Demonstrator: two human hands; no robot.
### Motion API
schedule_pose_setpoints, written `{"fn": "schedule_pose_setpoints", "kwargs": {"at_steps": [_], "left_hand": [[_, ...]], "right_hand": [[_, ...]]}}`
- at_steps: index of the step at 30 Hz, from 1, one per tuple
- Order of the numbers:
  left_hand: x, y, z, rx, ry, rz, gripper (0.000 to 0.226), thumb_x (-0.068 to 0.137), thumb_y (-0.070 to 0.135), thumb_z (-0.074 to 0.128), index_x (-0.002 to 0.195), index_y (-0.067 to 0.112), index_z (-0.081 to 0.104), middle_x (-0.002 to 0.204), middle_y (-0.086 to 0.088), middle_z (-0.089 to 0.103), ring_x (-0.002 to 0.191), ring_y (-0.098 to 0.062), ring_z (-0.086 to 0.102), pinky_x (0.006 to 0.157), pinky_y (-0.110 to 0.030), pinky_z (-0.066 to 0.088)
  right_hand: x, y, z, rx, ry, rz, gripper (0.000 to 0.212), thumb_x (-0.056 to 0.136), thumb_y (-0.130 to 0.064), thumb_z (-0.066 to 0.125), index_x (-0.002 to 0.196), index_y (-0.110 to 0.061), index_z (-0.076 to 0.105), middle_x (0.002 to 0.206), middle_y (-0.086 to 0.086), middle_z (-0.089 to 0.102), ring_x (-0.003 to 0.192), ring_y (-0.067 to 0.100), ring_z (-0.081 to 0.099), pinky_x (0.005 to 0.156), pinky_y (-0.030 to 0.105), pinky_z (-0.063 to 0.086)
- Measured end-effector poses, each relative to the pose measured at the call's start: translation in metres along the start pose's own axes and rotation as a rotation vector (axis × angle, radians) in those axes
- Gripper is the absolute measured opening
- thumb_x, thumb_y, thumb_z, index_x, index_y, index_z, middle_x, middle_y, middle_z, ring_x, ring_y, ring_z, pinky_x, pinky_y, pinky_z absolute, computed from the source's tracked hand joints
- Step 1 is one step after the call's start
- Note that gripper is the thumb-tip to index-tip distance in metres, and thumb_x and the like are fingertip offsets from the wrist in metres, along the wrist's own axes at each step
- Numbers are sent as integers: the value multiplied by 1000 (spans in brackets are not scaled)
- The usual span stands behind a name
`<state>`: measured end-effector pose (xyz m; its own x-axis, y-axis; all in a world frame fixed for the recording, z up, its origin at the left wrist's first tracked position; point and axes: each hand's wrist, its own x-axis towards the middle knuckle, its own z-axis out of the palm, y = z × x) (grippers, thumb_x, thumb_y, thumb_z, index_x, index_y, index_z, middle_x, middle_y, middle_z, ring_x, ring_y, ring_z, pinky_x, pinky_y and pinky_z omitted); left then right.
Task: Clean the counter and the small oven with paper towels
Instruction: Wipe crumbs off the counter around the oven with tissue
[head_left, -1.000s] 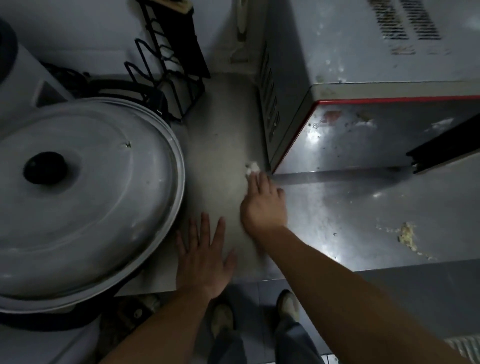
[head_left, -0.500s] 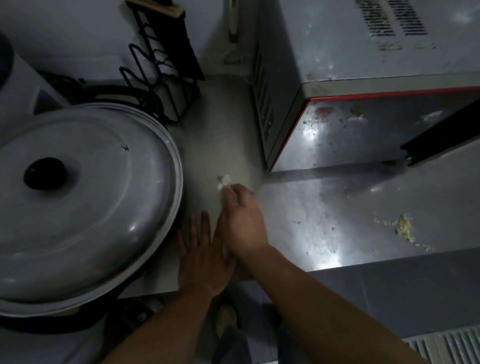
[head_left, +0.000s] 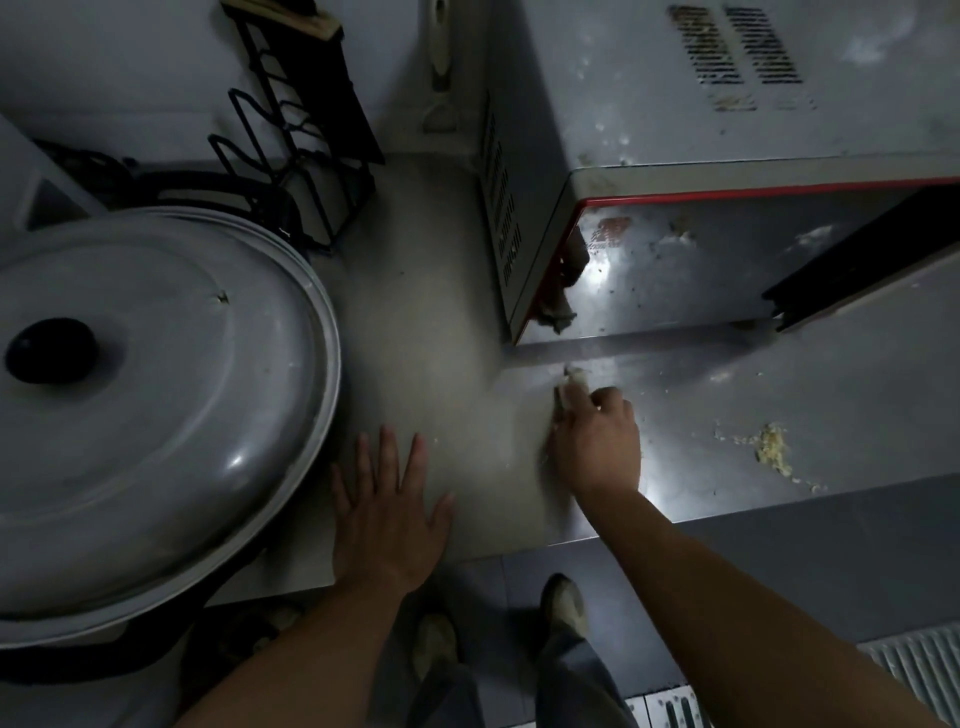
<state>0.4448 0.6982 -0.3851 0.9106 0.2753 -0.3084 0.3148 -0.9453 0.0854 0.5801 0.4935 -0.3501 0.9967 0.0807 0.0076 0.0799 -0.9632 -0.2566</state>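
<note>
The counter is a pale, dull surface whose right part is shiny metal, glaring under a light. A patch of yellowish crumbs lies on that metal part, near the front edge. The small oven stands at the back right, a grey box with a red-trimmed front, side vents and a smeared, spotted top (a reddish stain marks the front too). A crumpled paper towel, whitish and soiled, is pressed against the counter just in front of the oven's left front corner.
</note>
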Motion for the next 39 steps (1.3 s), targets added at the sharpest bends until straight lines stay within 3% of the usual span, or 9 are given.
{"fn": "schedule_pose_setpoints", "kwargs": {"at_steps": [6,9,13,20,23,28,32,36,39], "left_hand": [[0,1,-1,4,14,-11,81,90,71,20,160,33,3,168,-6,-10,152,-32,-18,119,-59,-7],[0,1,0,9,14,-7,81,90,72,17,157,34,-9,166,-6,-18,151,-31,-22,120,-58,-9],[0,0,0,7,14,-11,81,90,72,18,157,34,-10,166,-6,-17,152,-32,-20,120,-59,-7],[-1,1,1,-6,17,-15,81,91,71,20,158,34,-8,166,-6,-16,152,-31,-19,120,-58,-7],[0,0,0,0,18,-12,82,91,71,18,159,32,-6,166,-7,-15,152,-32,-17,120,-58,-6],[0,0,0,-17,18,-19,84,90,68,24,161,27,6,168,-7,-6,154,-33,-11,121,-60,1],[0,0,-1,-27,28,-18,85,90,67,26,161,22,13,168,-8,3,154,-33,-5,120,-60,4],[-1,2,-3,-15,2,-10,86,87,64,10,159,20,-4,168,-7,-10,153,-31,-16,121,-57,-6],[-1,2,-3,-16,8,-2,89,82,60,13,158,19,-9,167,-7,-12,153,-31,-16,121,-57,-5]], "right_hand": [[6,-54,19,118,20,-357,37,83,-13,70,119,-20,68,105,11,58,90,30,55,64,31,49],[13,-64,31,85,-84,-327,38,88,-18,58,125,-21,64,108,11,55,97,32,51,75,36,51],[30,-43,29,-75,-107,-359,47,89,-28,56,134,-20,55,101,16,57,89,37,54,73,40,48],[80,42,-9,-137,-176,162,44,96,-41,52,130,-14,50,121,20,53,105,41,58,85,42,48],[79,59,-21,-91,-148,232,36,96,-38,53,125,-17,56,119,17,54,100,39,61,81,37,48],[33,8,-26,127,26,-154,41,90,-32,50,126,-18,62,106,18,60,80,39,62,66,35,50],[-21,-58,-4,240,-85,-372,40,92,-32,53,130,-20,61,100,9,60,80,28,61,65,29,49],[-51,-97,28,203,-215,-428,41,94,-38,47,129,-24,62,99,9,61,86,29,60,69,33,51],[-55,-105,36,107,-214,-532,39,90,-34,55,126,-24,65,93,10,61,79,30,60,64,32,49]]}}
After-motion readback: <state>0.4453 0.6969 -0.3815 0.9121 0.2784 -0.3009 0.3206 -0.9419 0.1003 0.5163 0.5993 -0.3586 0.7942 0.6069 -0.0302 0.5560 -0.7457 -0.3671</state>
